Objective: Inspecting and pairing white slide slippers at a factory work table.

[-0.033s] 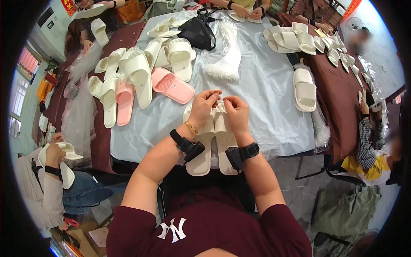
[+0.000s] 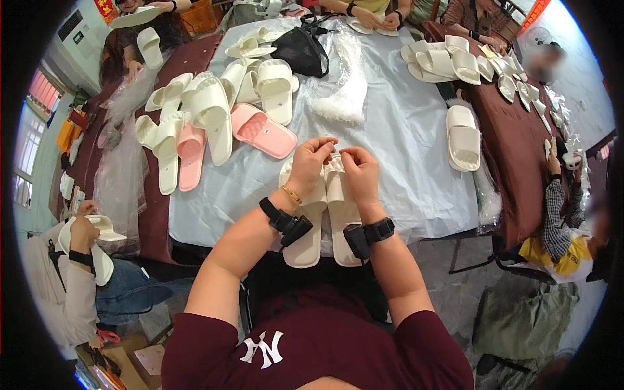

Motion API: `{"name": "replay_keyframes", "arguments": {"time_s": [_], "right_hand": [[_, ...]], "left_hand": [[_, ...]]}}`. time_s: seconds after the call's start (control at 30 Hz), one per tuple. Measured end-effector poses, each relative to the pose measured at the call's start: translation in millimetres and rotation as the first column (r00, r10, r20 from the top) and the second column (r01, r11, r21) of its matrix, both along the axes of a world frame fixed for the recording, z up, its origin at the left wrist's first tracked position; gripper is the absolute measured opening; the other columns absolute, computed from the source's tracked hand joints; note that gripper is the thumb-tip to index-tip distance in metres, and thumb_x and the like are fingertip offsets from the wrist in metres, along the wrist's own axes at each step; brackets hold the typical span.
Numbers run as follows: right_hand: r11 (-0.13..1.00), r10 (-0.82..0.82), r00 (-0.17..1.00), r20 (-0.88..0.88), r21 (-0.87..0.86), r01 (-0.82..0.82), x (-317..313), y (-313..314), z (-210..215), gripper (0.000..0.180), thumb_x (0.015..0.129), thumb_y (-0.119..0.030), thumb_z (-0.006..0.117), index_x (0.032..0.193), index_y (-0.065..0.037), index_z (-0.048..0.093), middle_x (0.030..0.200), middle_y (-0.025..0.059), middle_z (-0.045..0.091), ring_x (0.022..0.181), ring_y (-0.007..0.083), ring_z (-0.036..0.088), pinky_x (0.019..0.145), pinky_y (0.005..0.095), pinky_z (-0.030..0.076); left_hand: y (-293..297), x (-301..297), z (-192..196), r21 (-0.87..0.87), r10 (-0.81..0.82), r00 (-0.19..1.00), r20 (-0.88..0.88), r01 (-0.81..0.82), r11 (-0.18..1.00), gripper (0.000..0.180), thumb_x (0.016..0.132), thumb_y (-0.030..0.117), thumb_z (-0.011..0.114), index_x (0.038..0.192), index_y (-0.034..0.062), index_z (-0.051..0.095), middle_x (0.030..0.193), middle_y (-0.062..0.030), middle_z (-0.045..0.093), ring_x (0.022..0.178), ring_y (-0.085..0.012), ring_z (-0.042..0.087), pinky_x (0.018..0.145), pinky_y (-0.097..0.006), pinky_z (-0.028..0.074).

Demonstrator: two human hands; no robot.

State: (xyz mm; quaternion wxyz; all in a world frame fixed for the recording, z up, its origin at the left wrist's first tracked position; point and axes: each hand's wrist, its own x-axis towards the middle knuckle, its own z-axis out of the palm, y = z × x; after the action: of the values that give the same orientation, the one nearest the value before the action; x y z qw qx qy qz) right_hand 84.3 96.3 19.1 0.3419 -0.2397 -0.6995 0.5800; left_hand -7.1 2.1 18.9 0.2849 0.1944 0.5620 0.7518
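A pair of off-white slippers lies at the table's near edge, soles toward me: the left slipper (image 2: 304, 250) and the right slipper (image 2: 340, 240) side by side. Over their far ends, my left hand (image 2: 309, 166) and my right hand (image 2: 360, 174) face each other, thumbs and forefingers pinched together. Between the fingertips there may be something thin and pale, too small to make out. Both wrists wear dark strapped devices, which cover parts of the slippers. Past my left hand lies a pink slipper (image 2: 265, 130), sole side partly showing.
More white slippers (image 2: 209, 110) crowd the left of the plastic-covered table (image 2: 403, 195), beside a black bag (image 2: 300, 51) and a bundle of clear plastic (image 2: 341, 84). A white pair (image 2: 463, 138) lies at right. Several people work around the tables, one holding a slipper (image 2: 97, 250) at lower left.
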Motion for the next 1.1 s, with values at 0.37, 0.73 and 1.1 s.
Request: {"name": "replay_keyframes", "arguments": {"time_s": [0.37,0.73,1.1], "right_hand": [[0.998,0.028,0.999,0.014,0.049,-0.029,0,3,-3,0.012,0.082,-0.008,0.060,0.084,0.002,0.067,0.066,0.0033,0.061,0.060,0.0085,0.052,0.056,0.0246,0.042],[0.993,0.079,0.997,0.015,-0.084,-0.077,5,1,-3,0.011,0.084,-0.007,0.059,0.087,0.002,0.066,0.075,0.0011,0.063,0.066,0.0064,0.054,0.058,0.0208,0.042],[0.988,0.102,0.995,-0.010,-0.113,-0.103,1,2,-2,0.011,0.086,-0.006,0.057,0.083,0.002,0.064,0.071,-0.0005,0.060,0.065,0.0052,0.052,0.057,0.0210,0.040]], "left_hand": [[2,0,-3,-0.016,0.023,1.000,-0.018,-0.024,1.000,0.018,0.087,0.011,0.058,0.098,0.0000,0.068,0.077,0.0003,0.063,0.065,-0.0053,0.051,0.061,-0.019,0.043],[1,-1,-6,-0.047,-0.010,1.000,-0.002,0.010,0.999,0.019,0.087,0.013,0.059,0.096,-0.0004,0.068,0.076,0.0001,0.062,0.063,-0.0051,0.050,0.057,-0.020,0.042],[3,-2,-9,-0.068,-0.020,0.988,-0.154,0.010,0.998,0.022,0.085,0.015,0.062,0.094,-0.0033,0.068,0.081,-0.0043,0.067,0.074,-0.0084,0.059,0.066,-0.022,0.047]]}}
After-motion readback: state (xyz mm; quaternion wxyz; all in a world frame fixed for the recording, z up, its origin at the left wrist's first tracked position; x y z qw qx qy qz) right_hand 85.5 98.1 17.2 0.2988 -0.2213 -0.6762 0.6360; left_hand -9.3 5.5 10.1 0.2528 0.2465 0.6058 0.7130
